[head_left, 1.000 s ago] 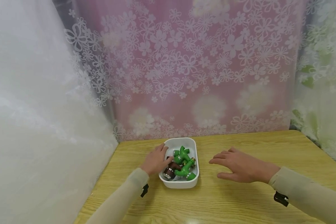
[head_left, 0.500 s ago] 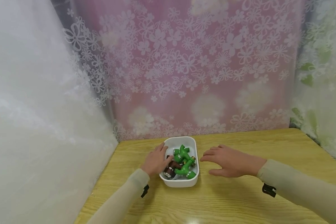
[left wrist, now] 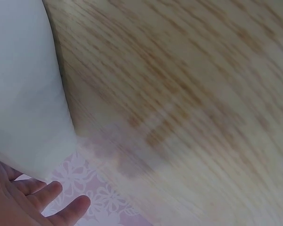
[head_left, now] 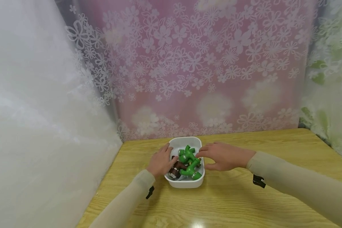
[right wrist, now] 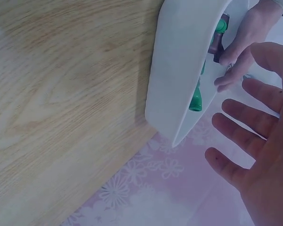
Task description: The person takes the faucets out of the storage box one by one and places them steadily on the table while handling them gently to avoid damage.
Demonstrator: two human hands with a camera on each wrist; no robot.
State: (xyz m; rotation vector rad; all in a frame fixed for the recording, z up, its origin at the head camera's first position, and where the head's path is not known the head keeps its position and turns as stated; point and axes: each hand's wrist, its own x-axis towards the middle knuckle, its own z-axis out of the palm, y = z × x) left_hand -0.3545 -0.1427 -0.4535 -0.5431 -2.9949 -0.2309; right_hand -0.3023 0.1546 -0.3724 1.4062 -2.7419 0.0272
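Observation:
A white rectangular tub [head_left: 185,184] stands on the table, holding green branched pieces [head_left: 191,170] with silver bands, which look like pipe fittings. A dark brown piece [head_left: 175,172] of similar make lies at its near left, and brass-coloured ends show among them. My left hand [head_left: 160,161] rests over the tub's left rim, fingers loosely spread, thumb above the brown piece. At the right rim, my right hand [head_left: 223,155] hovers with its fingertips over the green pieces. The right wrist view shows that hand [right wrist: 259,127] with spread fingers and nothing in its grasp.
The wood-grained table [head_left: 231,202] carries the tub near its back edge. Behind it hangs a pink flowered curtain [head_left: 208,79]. A white sheet [head_left: 45,110] closes off the left side, and a pale leaf-patterned curtain [head_left: 330,95] hangs at the right.
My right hand has moved left across the table to the tub, its fingertips now past the right rim. The left hand stays on the left rim; the tub's contents look the same.

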